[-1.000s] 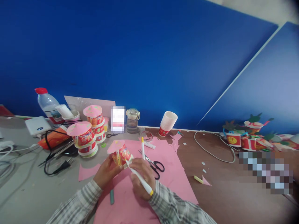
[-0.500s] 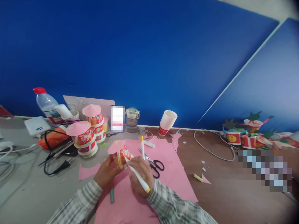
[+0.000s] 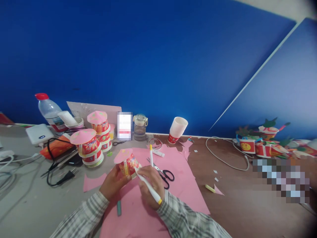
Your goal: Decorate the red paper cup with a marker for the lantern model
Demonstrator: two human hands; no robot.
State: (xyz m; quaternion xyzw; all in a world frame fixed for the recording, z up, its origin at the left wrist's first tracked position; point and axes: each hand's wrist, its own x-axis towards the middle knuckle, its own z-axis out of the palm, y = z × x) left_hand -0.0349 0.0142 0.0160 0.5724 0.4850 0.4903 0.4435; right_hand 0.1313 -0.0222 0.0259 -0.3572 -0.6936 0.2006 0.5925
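Note:
My left hand [image 3: 115, 183] is wrapped round a red patterned paper cup [image 3: 127, 166] that wears a pink paper cone on top. A white marker with a yellow end [image 3: 150, 187] is pinched in my right hand [image 3: 152, 188], its tip at the right side of the cup. Both hands are over a large pink paper sheet [image 3: 183, 198]. Black-handled scissors [image 3: 167, 175] lie on the sheet, just beyond my right hand. Beside them is a second marker, or its cap end, with a yellow tip [image 3: 151, 155]. A dark green marker cap [image 3: 119, 208] rests near my left wrist.
Stacked cups with pink cone tops [image 3: 86, 145] stand at left, near a black plug cable [image 3: 65, 177] and a bottle [image 3: 51, 112]. A glass jar [image 3: 140, 128] and a stack of paper cups [image 3: 178, 129] stand at the back. Decorated cups [image 3: 264, 148] are at right.
My right hand and the marker have shifted slightly right, the tip moving a little along the cup's side. My left hand and the cup stay almost where they were.

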